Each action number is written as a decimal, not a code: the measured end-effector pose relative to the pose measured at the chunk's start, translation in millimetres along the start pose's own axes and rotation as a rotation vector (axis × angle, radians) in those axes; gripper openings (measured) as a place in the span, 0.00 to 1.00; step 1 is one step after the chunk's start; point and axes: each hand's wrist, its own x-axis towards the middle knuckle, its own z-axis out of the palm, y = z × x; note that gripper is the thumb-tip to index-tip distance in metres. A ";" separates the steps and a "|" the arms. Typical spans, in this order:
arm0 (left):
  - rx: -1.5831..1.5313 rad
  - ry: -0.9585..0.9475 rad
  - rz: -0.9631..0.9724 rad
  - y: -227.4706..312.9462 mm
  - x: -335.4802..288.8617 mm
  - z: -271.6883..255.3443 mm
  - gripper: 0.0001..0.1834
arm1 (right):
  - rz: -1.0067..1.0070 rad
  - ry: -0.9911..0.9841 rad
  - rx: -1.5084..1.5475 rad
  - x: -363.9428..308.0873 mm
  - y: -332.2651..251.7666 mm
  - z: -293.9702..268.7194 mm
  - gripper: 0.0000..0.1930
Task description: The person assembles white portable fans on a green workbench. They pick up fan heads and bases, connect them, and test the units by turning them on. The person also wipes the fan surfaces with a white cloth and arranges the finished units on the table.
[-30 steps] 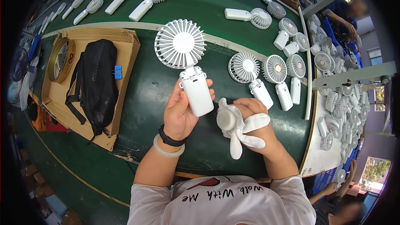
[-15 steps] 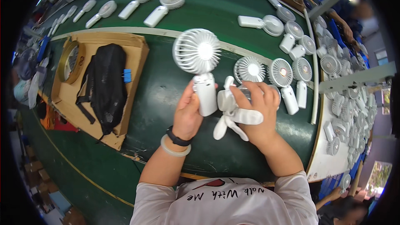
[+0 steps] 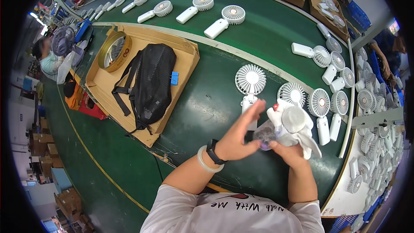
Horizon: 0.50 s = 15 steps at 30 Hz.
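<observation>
My left hand (image 3: 237, 136) is open, its fingers stretched out and its thumb close to a small clear and purple piece (image 3: 265, 143). Just beyond those fingers lies a white handheld fan (image 3: 250, 80), its handle partly hidden behind my hand. My right hand (image 3: 292, 154) is closed on a white soft thing with floppy lobes (image 3: 294, 123); a small red spot shows on it, and its exact kind is unclear. The clear and purple piece sits at my right thumb, so I cannot tell whether it is part of that thing.
More white fans (image 3: 319, 102) lie to the right and along the far strip. A cardboard tray (image 3: 97, 80) holds a black mesh bag (image 3: 156, 86) and a tape roll (image 3: 113, 54). A side table (image 3: 345, 198) at the right is heaped with fans.
My left hand has let go of the fan, which now lies on the table. That hand has moved toward the white soft thing in my right hand. The view has shifted left.
</observation>
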 end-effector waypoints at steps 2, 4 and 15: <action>0.060 -0.083 -0.020 -5.0 -3.7 7.4 0.51 | 0.050 -0.039 0.067 -5.1 13.2 4.8 0.37; 0.157 -0.122 -0.029 -1.8 -2.0 5.0 0.52 | -0.238 -0.091 -0.087 -0.1 28.2 4.1 0.48; -0.097 0.610 -0.102 36.2 -0.6 -19.5 0.30 | -0.492 0.169 -0.190 32.6 68.5 -24.7 0.26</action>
